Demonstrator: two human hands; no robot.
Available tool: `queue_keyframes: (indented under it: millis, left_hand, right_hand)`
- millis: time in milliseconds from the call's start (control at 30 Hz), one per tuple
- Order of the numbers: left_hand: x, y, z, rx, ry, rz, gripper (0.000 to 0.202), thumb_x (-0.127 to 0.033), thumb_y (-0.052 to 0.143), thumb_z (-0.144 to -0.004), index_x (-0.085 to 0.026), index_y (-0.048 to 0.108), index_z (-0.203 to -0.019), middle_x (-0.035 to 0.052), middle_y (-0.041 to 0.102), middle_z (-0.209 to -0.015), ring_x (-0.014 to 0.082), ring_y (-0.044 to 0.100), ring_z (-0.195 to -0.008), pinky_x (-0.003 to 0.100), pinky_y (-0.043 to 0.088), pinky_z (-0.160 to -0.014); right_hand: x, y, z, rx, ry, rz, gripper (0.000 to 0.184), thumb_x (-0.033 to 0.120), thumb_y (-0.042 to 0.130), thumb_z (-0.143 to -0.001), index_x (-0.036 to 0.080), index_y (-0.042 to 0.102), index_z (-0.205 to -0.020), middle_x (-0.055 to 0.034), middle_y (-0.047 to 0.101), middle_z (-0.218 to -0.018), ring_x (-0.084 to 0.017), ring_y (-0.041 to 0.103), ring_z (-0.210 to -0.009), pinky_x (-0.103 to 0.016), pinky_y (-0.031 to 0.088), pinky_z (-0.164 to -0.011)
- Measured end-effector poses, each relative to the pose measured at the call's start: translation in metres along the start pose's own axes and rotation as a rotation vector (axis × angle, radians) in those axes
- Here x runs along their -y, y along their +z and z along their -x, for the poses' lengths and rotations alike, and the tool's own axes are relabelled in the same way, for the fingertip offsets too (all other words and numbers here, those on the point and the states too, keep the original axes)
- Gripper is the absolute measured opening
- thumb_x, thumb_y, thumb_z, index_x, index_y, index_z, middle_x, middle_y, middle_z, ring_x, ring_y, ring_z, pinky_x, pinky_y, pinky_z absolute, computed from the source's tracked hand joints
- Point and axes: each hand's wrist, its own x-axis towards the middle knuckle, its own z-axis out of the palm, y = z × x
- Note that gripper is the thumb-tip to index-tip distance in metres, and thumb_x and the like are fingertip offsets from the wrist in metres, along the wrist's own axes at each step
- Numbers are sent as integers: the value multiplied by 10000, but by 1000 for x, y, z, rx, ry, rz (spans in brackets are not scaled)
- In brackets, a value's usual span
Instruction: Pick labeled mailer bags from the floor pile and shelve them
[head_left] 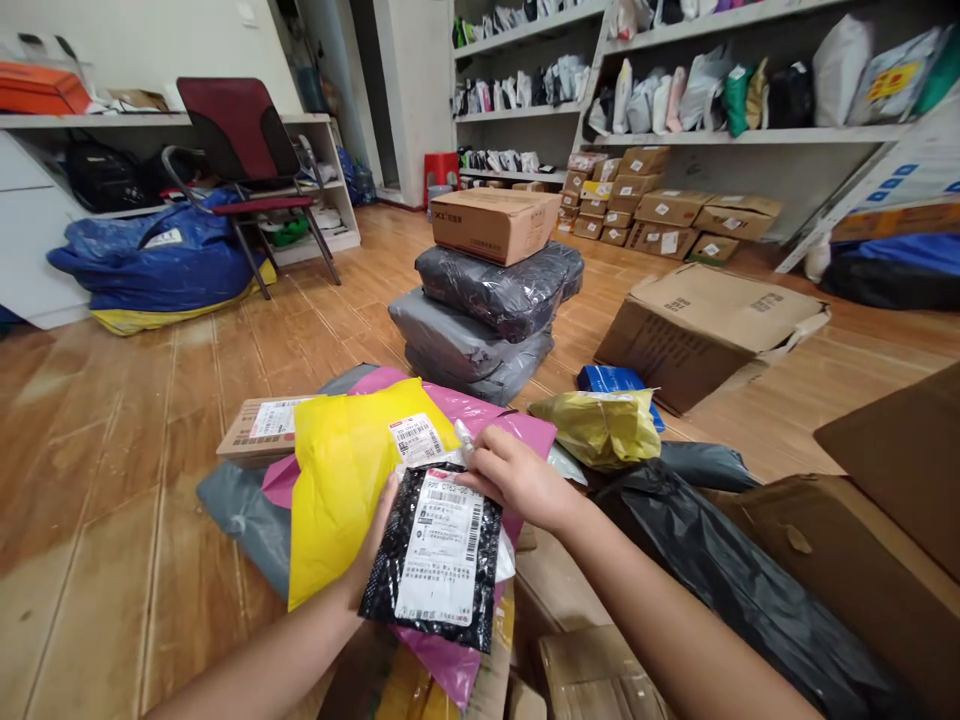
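With both forearms (645, 590) stretched forward, the labelled black bubble mailer (435, 550) is held over the yellow poly mailer (345, 470), its left edge gripped by the left hand (364, 562), whose mostly hidden fingers are seemingly curled beneath, its upper right corner pinched by the bent-fingered right hand (517, 480).

Bright, diffuse indoor illumination recorded through a wide-angle lens.
Broad pale sheen is spread over the wooden floor (195, 400), and small sharp highlights are returned by the black packet (439, 555) and the dark plastic bundle (499, 285); deep shade is held in the doorway (373, 90). Straight lines are tilted and stretched toward the frame's edges, where detail is softened.
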Motion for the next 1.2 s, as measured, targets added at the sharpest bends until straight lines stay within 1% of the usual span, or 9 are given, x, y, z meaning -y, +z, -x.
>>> queue_keyframes:
  millis: [100,233,467,633,800,867,1000,1100,1200]
  left_hand:
    - [-7,0,5,66,-133,143,749,-779,516,-653,-146,679,-1018,141,706,-1039,356,622,-1031,472,483,-888]
    - [-4,-6,3,-106,62,-96,488,-401,719,-649,-169,631,-1069,67,696,-1100,274,606,-1067,341,459,-908]
    - [6,-4,-4,-201,133,-115,476,-454,603,-758,-209,553,-1163,64,596,-1299,266,502,-1242,400,364,-1070]
    - [8,-4,-5,-260,190,-274,368,-430,543,-771,-228,572,-1077,42,637,-1216,262,501,-1234,383,402,-1039]
    - [16,-5,-8,-365,109,-219,461,-460,556,-785,-264,473,-1194,51,436,-1462,236,319,-1391,411,217,-1172]
    - [21,-4,-10,-399,112,-199,528,-483,568,-773,-265,428,-1234,58,325,-1531,221,223,-1435,405,125,-1198]
    - [27,0,-10,-366,202,-132,646,-561,577,-719,-233,401,-1247,109,395,-1478,258,320,-1388,421,235,-1166]
    - [30,-2,-9,-329,179,-102,657,-606,584,-730,-245,404,-1249,105,407,-1470,287,341,-1376,462,274,-1146]
    - [31,-6,-10,-388,143,-118,614,-591,564,-782,-270,402,-1280,71,301,-1541,255,224,-1438,438,150,-1200]
  right_hand:
    - [-1,14,-9,-22,-29,-34,308,350,473,-952,150,546,-728,-43,499,-746,-132,466,-652,-240,421,-568]
    - [-19,28,3,-251,221,-229,341,424,573,-892,154,611,-687,-39,549,-711,-133,538,-662,-242,447,-589]
    - [-32,-43,-6,-845,954,-695,413,504,848,-517,160,640,-619,9,609,-612,-100,511,-550,-238,410,-537]
    - [-13,-80,-23,-796,1114,-1039,518,467,915,-322,129,632,-593,6,600,-521,-90,505,-448,-212,412,-426]
    - [-8,-65,-26,-1229,1109,-1135,460,440,869,-515,143,648,-787,-33,696,-790,-146,644,-668,-276,569,-632]
    - [4,-44,-23,-1139,1144,-1206,480,441,826,-598,156,632,-933,-44,699,-887,-158,656,-724,-303,576,-671]
    - [38,-10,-7,-451,1131,-1089,561,454,780,-645,145,630,-1088,-79,704,-917,-190,649,-752,-325,548,-677]
    - [42,-17,8,45,947,-873,312,411,708,-718,150,698,-887,-56,696,-842,-181,614,-746,-280,497,-636]
    - [33,-35,20,214,929,-898,275,416,666,-742,149,652,-806,-27,652,-728,-146,562,-635,-249,443,-548]
